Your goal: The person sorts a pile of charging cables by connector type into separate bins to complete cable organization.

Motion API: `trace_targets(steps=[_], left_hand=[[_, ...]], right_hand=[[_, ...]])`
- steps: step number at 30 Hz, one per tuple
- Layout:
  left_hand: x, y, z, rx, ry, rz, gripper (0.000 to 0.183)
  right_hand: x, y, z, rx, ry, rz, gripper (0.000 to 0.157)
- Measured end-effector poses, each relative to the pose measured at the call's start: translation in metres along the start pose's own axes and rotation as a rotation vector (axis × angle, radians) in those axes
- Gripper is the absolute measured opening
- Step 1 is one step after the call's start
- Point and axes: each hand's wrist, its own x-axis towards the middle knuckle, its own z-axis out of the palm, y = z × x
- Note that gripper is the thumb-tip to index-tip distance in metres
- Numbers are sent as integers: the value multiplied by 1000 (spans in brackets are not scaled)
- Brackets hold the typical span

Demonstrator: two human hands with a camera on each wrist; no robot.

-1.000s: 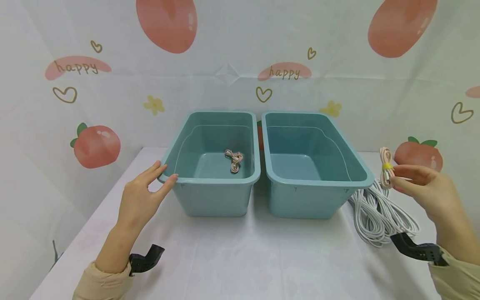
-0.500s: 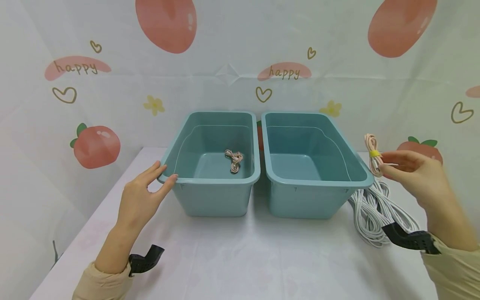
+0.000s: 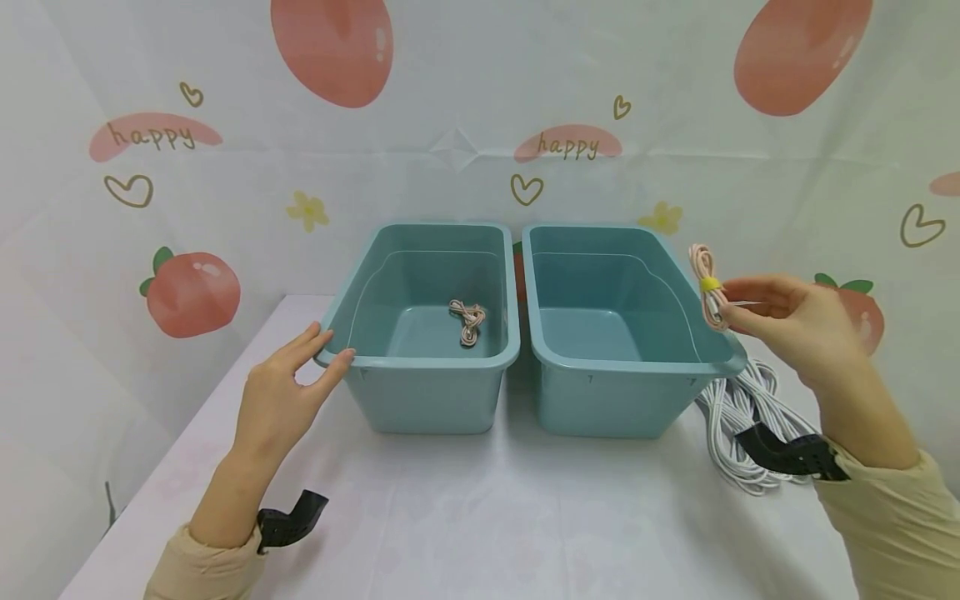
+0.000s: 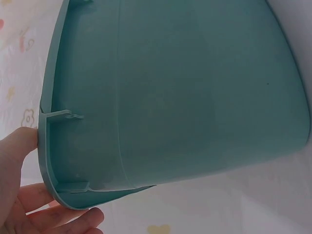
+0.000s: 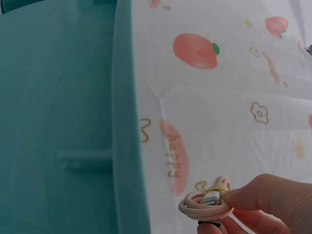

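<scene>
My right hand [image 3: 795, 325] pinches a coiled pink charging cable [image 3: 708, 286] between thumb and fingertips, at the right rim of the right bin. A yellow tie wraps the cable, and a white plug [image 5: 211, 198] shows in the right wrist view. At the front left corner of the left teal bin [image 3: 427, 362], my left hand [image 3: 281, 392] holds the rim. The left wrist view shows its thumb and fingers [image 4: 80, 223] on either side of that corner. Inside the left bin lies another coiled pinkish cable [image 3: 468, 322].
Beside the left bin stands the matching right teal bin [image 3: 637, 367], a narrow gap between them. A heap of white-grey cable [image 3: 738, 429] lies on the white table [image 3: 480, 508] right of the bins, partly behind my right wrist. A printed cloth [image 3: 450, 83] hangs behind.
My right hand has carried the pink cable leftward and upward, from above the white-grey heap to the right bin's rim. The left hand and both bins have stayed put.
</scene>
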Motion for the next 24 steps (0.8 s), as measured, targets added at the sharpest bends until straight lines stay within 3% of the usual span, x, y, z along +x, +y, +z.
trace_targets(steps=[5, 13, 18, 24], left_hand=[[0, 0, 0, 1, 2, 0, 50], [-1, 1, 0, -3, 4, 0, 49], [0, 1, 0, 0, 4, 0, 50], [-1, 2, -1, 6, 15, -4, 49]], right_hand=[[4, -13, 8, -22, -3, -25, 34], [12, -33, 24, 49, -22, -117, 22], [15, -48, 34, 1, -12, -141, 33], [20, -65, 45, 32, -65, -152, 39]])
